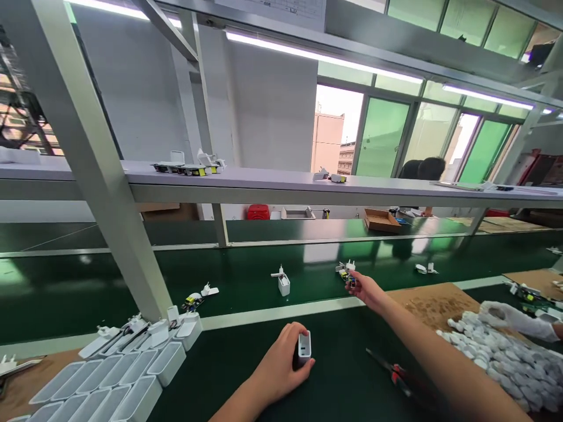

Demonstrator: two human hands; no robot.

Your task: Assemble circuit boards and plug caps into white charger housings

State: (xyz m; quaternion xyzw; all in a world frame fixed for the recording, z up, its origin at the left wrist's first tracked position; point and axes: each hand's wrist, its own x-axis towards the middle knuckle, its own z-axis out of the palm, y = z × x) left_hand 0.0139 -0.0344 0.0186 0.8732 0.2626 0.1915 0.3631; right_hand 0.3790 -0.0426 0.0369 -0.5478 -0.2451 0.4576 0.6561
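My left hand [284, 364] is closed round a white charger housing [304, 347], upright above the dark green bench, its end with two slots facing me. My right hand [363, 288] reaches to the green belt [246, 287], its fingers on a small circuit board assembly [345, 272] with white and yellow parts. Left of it on the belt stands another white housing [284, 285] with a plug piece on top. A further board with a white piece [193, 301] lies farther left.
Rows of white open housings [165, 362] fill the lower left. Pliers with red handles [398, 375] lie under my right forearm. At the right, a gloved hand [516, 319] is over a pile of white parts [505, 357]. A metal post [109, 176] rises at the left.
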